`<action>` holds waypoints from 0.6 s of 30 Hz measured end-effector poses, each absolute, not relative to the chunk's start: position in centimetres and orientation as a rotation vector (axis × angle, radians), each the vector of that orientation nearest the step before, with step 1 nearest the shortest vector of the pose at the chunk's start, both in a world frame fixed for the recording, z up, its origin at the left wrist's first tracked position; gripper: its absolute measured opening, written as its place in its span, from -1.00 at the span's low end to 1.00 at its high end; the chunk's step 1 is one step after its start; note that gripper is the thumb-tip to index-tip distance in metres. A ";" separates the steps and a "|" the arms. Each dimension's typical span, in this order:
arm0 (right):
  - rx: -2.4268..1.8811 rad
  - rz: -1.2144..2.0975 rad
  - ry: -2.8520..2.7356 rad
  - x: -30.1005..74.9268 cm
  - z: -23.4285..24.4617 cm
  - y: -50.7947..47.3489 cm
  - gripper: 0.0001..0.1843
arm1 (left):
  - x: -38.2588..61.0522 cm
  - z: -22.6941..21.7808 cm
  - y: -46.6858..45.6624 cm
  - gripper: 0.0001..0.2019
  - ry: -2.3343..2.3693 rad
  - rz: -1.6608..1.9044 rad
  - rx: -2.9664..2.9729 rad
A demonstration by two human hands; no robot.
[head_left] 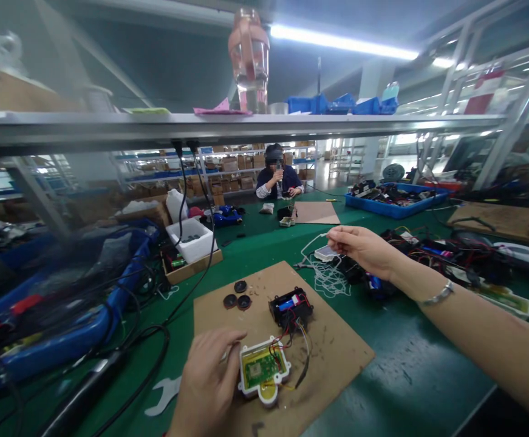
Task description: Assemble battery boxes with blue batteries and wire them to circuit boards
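Gripping a white plastic housing with a green circuit board inside (264, 370), my left hand (207, 379) curls around its edge, holding it over the near part of a square brown fibreboard sheet (332, 358) on the green tabletop (410, 370). Thin coloured wires (301, 346) run from the housing to an open black plastic battery box with a blue cell (291, 306), which rests on the sheet just beyond it. Three round black discs (241, 294) lie on the sheet, left of that box. Well past the sheet's far corner, my right hand (364, 250) reaches out, thumb and forefinger pressed together by the end of a tangled thin white cord (325, 273); I cannot tell whether they hold it. A small white flat device (325, 253) sits just below those fingers. A silver bracelet (437, 293) circles my right wrist. Far beyond the sheet, a seated co-worker (277, 173) works at the tabletop's end.
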State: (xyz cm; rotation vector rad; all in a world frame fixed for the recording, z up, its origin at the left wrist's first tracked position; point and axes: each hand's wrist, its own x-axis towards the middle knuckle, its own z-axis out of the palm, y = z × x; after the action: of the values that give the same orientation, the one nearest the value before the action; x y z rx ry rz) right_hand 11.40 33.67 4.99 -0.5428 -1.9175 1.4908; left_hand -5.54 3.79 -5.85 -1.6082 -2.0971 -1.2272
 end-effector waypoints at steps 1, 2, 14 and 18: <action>-0.512 1.555 -1.937 11.5 5.4 32.6 -0.70 | -5.0 -5.1 3.8 -0.86 -2.140 -1.304 -1.607; -0.483 1.611 -1.960 11.5 5.7 31.6 -0.71 | -4.4 -4.2 3.8 -0.86 -2.195 -1.399 -1.609; -0.170 1.396 -2.403 11.7 4.6 21.4 -0.82 | 1.4 2.2 7.0 -0.43 -2.374 -2.973 -1.383; 0.010 1.176 -2.564 13.3 3.1 19.6 -0.90 | 1.3 1.7 6.1 -0.65 -2.396 -3.005 -1.385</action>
State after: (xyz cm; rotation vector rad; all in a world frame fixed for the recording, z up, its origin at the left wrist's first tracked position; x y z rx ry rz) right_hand 13.30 19.57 3.07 0.0103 -2.5640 1.1764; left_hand 1.31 6.12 1.66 -1.3846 -2.3955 -3.0052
